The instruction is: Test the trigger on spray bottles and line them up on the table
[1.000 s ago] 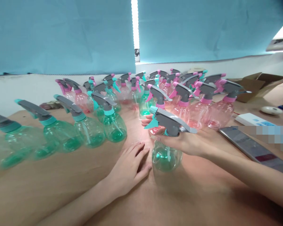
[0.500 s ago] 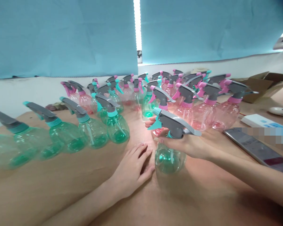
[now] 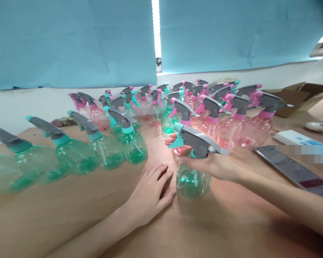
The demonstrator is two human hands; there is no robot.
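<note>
A clear green spray bottle (image 3: pixel 193 182) with a grey and turquoise trigger head stands upright on the table in front of me. My right hand (image 3: pixel 207 163) is wrapped round its neck from the right, the thumb in front and some fingertips showing beyond it. The nozzle points up and left. My left hand (image 3: pixel 152 191) lies flat on the table, just left of the bottle, fingers stretched out and holding nothing. Farther left, a row of green spray bottles (image 3: pixel 106 152) stands upright. Behind my right hand, pink spray bottles (image 3: pixel 233 129) stand close together.
More pink and green spray bottles crowd the back of the wooden table (image 3: pixel 78 211). At the right lie a phone (image 3: pixel 290 168), a white box (image 3: pixel 296 138) and a white mouse (image 3: pixel 317 127). An open cardboard box (image 3: pixel 293 100) stands at the back right, below blue blinds (image 3: pixel 231 36).
</note>
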